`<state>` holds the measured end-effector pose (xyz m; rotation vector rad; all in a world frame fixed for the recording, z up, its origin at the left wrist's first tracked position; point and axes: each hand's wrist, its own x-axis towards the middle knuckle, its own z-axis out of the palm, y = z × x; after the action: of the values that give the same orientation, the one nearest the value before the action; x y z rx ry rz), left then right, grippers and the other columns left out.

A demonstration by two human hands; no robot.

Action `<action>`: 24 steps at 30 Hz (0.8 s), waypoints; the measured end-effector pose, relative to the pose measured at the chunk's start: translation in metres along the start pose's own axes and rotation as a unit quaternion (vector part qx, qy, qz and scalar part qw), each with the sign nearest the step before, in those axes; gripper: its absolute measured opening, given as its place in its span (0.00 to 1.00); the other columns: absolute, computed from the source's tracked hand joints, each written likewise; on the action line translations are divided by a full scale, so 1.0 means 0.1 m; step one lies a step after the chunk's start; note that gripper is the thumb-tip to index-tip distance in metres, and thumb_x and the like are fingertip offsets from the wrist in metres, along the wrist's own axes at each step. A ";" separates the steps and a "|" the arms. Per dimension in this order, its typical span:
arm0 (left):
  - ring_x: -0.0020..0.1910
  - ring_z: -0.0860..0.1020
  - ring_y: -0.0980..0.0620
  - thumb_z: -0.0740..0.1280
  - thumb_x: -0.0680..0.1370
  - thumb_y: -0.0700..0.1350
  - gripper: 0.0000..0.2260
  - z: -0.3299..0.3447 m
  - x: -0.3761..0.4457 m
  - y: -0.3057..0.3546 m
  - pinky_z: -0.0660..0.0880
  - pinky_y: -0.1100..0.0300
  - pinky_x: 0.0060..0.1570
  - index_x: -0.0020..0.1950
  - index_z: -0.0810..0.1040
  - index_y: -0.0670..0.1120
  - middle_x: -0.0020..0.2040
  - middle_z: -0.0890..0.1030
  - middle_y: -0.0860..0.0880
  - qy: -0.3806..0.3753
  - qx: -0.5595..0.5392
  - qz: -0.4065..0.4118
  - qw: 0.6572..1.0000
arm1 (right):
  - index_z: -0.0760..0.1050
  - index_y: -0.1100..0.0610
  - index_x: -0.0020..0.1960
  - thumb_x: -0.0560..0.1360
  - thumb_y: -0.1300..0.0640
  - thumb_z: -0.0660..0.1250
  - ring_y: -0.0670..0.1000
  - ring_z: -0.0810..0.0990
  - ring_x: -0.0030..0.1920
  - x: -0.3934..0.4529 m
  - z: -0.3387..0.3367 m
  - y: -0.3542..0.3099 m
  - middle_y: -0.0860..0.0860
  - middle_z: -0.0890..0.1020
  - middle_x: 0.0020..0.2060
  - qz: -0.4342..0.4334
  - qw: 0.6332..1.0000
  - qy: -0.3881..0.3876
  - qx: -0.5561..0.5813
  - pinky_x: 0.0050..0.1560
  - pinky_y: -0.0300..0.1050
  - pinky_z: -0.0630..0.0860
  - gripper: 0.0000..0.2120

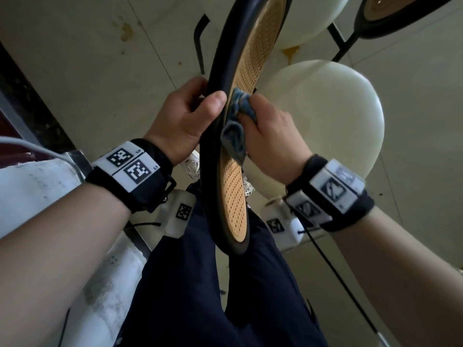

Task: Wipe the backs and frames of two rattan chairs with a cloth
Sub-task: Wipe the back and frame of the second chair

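Rattan chair back [246, 78] runs lengthwise away, left hand [186, 118] gripping its frame, right hand's [271, 136] fingers pinching cloth [235, 131].

Pale tiled floor [87, 58] is the main backdrop here, kinda grubby, with a brownish stain [126, 31] on it and a yellowish stain [292, 52] further along the same floor. Over that floor there's dark navy trousers [200, 284] filling the bottom middle, and white sneakers [194, 162] poking out at the far end of the legs. Two small white boxes with black square markers sit either side of the trousers: one box [179, 212] and the other box [281, 225]. A black cable [333, 269] runs across the floor from that second one.
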<state>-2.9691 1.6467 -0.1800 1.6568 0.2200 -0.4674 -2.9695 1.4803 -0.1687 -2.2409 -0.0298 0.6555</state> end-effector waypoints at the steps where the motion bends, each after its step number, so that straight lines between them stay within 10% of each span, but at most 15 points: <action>1: 0.34 0.77 0.61 0.65 0.75 0.56 0.09 0.00 -0.01 0.01 0.74 0.66 0.35 0.45 0.75 0.51 0.34 0.79 0.58 -0.002 0.001 0.001 1.000 | 0.67 0.55 0.48 0.80 0.54 0.57 0.48 0.73 0.35 0.09 0.04 0.08 0.50 0.76 0.40 0.028 0.999 -0.008 -0.015 0.29 0.31 0.64 0.05; 12: 0.41 0.78 0.50 0.65 0.76 0.58 0.26 0.00 0.01 -0.05 0.76 0.55 0.43 0.54 0.75 0.33 0.43 0.78 0.43 0.003 0.002 0.004 1.000 | 0.69 0.61 0.65 0.82 0.59 0.53 0.60 0.79 0.57 0.71 0.41 0.59 0.60 0.78 0.59 0.269 0.960 -0.027 0.073 0.58 0.56 0.77 0.15; 19: 0.39 0.78 0.51 0.64 0.76 0.58 0.19 0.03 0.00 -0.05 0.75 0.57 0.42 0.46 0.77 0.41 0.39 0.77 0.46 0.012 -0.004 -0.023 1.000 | 0.66 0.61 0.59 0.80 0.56 0.57 0.64 0.81 0.44 0.44 0.40 0.55 0.65 0.79 0.51 0.255 0.950 -0.003 0.180 0.41 0.60 0.80 0.11; 24: 0.37 0.78 0.52 0.64 0.76 0.57 0.17 0.07 0.00 -0.06 0.76 0.59 0.40 0.39 0.76 0.43 0.36 0.77 0.48 0.006 -0.036 -0.031 0.999 | 0.68 0.61 0.54 0.78 0.56 0.63 0.51 0.77 0.30 0.06 0.17 0.17 0.59 0.77 0.42 0.118 0.941 -0.011 0.317 0.23 0.39 0.70 0.10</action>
<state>-2.9722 1.6408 -0.1857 1.5854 0.2950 -0.4907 -2.9750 1.4811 -0.1928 -1.6206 0.3933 0.6978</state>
